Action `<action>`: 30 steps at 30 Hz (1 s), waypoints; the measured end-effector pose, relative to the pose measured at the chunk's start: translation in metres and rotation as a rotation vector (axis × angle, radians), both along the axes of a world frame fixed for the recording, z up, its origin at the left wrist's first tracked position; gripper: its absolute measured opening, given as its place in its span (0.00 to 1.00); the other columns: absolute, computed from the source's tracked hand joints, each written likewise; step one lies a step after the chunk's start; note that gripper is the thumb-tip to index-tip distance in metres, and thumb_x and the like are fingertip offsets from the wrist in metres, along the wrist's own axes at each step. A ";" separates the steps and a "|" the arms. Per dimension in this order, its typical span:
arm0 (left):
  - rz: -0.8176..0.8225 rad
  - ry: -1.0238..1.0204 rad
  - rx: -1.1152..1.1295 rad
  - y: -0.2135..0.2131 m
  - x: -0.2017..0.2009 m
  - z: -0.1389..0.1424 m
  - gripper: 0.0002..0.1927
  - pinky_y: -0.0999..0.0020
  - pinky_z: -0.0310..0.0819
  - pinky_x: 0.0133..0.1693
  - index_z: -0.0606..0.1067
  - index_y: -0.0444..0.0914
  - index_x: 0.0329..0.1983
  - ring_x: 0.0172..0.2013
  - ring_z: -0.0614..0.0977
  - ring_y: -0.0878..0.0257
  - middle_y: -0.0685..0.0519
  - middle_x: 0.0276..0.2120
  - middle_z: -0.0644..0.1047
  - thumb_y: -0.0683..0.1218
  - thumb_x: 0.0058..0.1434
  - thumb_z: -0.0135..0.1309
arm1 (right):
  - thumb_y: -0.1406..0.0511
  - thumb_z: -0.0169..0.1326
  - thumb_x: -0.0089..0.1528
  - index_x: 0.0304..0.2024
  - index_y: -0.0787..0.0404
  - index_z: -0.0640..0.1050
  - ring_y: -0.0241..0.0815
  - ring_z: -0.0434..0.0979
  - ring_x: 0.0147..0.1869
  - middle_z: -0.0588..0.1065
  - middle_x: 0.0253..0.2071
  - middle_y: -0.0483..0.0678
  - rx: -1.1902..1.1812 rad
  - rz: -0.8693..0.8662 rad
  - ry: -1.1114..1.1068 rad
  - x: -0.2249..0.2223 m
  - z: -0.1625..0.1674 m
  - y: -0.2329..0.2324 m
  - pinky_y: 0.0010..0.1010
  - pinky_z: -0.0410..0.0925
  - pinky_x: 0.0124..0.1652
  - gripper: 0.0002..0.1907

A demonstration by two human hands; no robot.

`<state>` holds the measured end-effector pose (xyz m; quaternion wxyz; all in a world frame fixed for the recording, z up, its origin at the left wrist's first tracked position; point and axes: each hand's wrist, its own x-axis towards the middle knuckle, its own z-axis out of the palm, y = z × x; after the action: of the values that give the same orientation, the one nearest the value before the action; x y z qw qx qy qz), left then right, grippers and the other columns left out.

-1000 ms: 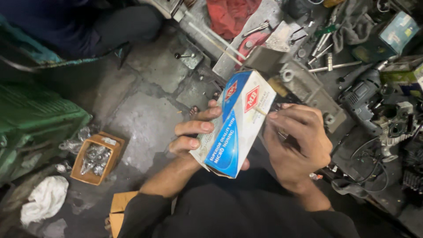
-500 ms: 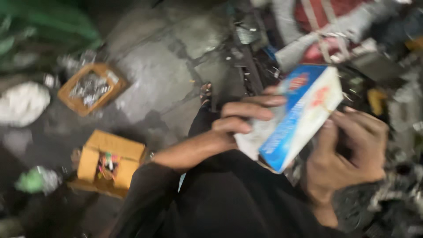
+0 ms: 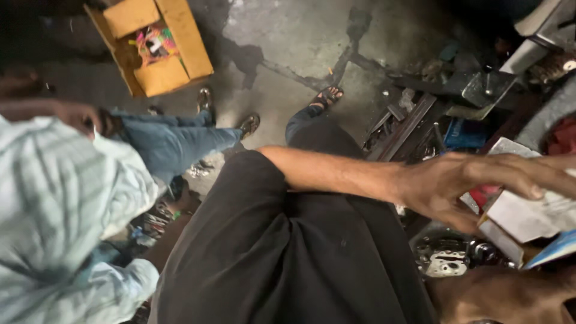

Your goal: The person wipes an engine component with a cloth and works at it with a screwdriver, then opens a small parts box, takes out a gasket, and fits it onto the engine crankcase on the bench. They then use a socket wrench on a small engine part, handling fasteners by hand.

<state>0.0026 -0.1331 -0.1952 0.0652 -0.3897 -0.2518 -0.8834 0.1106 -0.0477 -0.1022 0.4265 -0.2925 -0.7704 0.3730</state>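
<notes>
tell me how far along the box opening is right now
Done: nothing clearly; the white and blue box shows no contents out. In hand: the left hand grips its top, fingers over the edge, while the right hand sits under it, mostly cut off. Left: whether a flap is open cannot be told at the frame edge.

Carton [image 3: 540,225]: white faces, blue edge at lower right, small red patch at left. Cardboard box [image 3: 174,60] on floor: yellow-orange, holding pink, green and white bits. Floor [image 3: 288,42]: grey, dark-stained. Garment [image 3: 288,252] over wearer's lap: plain black. Nearby person: shirt [image 3: 60,198] pale blue-white with faint stripes; jeans [image 3: 174,141] blue. Flat object [image 3: 465,133] among dark metal parts: blue.
</notes>
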 end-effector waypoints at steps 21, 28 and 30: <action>0.187 -0.039 -0.143 -0.021 0.097 0.036 0.45 0.51 0.62 0.70 0.62 0.56 0.68 0.72 0.65 0.59 0.59 0.67 0.65 0.49 0.52 0.76 | 0.71 0.61 0.73 0.58 0.77 0.63 0.48 0.77 0.58 0.73 0.56 0.62 -0.137 0.426 0.221 0.073 0.031 -0.010 0.40 0.75 0.59 0.22; 0.169 0.052 -0.194 -0.031 0.102 0.047 0.45 0.51 0.63 0.71 0.62 0.55 0.68 0.69 0.67 0.59 0.55 0.66 0.65 0.47 0.54 0.77 | 0.74 0.62 0.72 0.50 0.77 0.70 0.49 0.79 0.53 0.75 0.51 0.60 -0.111 0.330 0.216 0.082 0.029 0.000 0.40 0.77 0.55 0.14; 0.205 0.085 -0.223 -0.035 0.100 0.053 0.44 0.51 0.64 0.71 0.61 0.54 0.68 0.70 0.67 0.57 0.54 0.65 0.65 0.48 0.54 0.76 | 0.77 0.57 0.73 0.55 0.72 0.64 0.50 0.78 0.56 0.74 0.54 0.58 0.042 0.418 0.257 0.081 0.027 0.002 0.39 0.76 0.57 0.16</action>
<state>0.1030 -0.1681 -0.1423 0.1220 -0.4037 -0.3838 -0.8215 0.1916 -0.0460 -0.0756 0.4405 -0.0677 -0.7612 0.4712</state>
